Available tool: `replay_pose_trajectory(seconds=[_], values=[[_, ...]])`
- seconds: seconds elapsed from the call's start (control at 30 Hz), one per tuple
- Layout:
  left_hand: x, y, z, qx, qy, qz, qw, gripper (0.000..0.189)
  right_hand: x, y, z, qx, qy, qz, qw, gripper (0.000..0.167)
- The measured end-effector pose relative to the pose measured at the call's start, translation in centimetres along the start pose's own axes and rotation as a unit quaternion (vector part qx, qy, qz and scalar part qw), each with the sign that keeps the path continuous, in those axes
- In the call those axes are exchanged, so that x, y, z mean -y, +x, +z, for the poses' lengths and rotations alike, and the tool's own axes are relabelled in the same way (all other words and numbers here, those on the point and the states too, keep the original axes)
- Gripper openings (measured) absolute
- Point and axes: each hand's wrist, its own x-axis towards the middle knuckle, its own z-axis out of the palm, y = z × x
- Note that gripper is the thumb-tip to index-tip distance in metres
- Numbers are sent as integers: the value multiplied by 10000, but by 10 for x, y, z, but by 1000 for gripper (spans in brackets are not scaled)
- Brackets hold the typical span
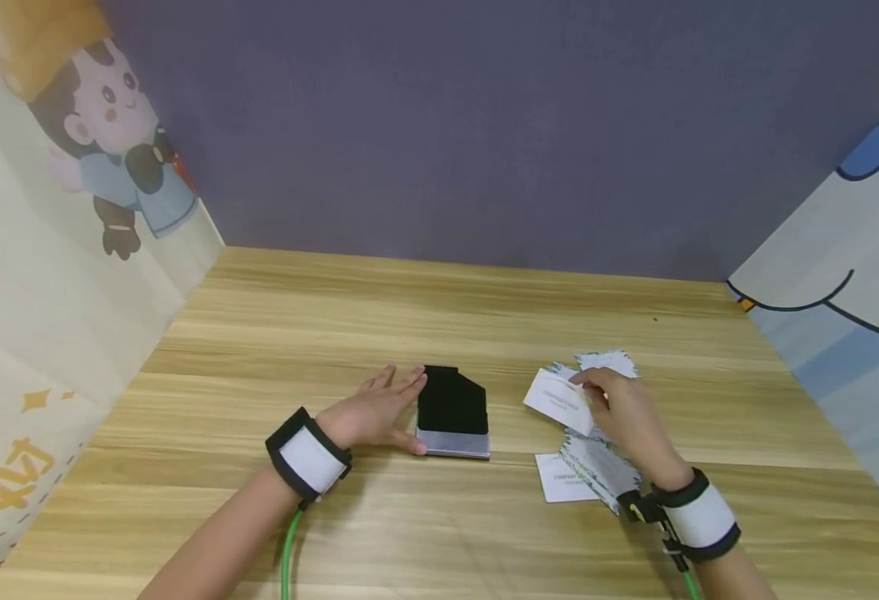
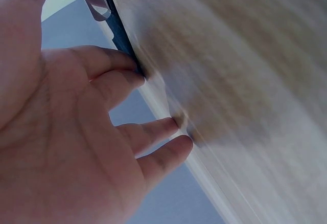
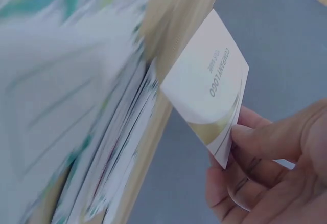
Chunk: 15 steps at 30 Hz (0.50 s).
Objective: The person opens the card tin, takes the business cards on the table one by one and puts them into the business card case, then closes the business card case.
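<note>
- My right hand is closed to a pinch, thumb and fingers holding one white card near an end, tilted, with its printed logo face showing in the right wrist view.
- That card sits right at the fingertips, reaching out to the left of the hand.
- Below and around it, loose cards lie scattered and overlapping on the counter. I judge one card is picked out, with those others left to deal with.
- My left hand is open and grips nothing, fingers extended, thumb and fingertips touching the left edge of a black-and-silver case.
- The case lies flat between my hands, apart from the cards. I see none on top; I cannot tell whether any are inside.
</note>
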Motion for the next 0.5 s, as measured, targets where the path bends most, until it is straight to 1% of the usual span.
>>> replay_pose_trajectory(seconds=[0.13,0.3,0.5], values=[[0,0,1,-17,-4,21,10000,102,12,8,6,102,57,-113,9999,23],[-2,-1,-1,33,-69,-7,10000,101,27,15,17,218,257,-273,9991,23],[-2,-1,-1,8,-36,-15,10000,100,44,23,28,183,307,-478,9982,23]])
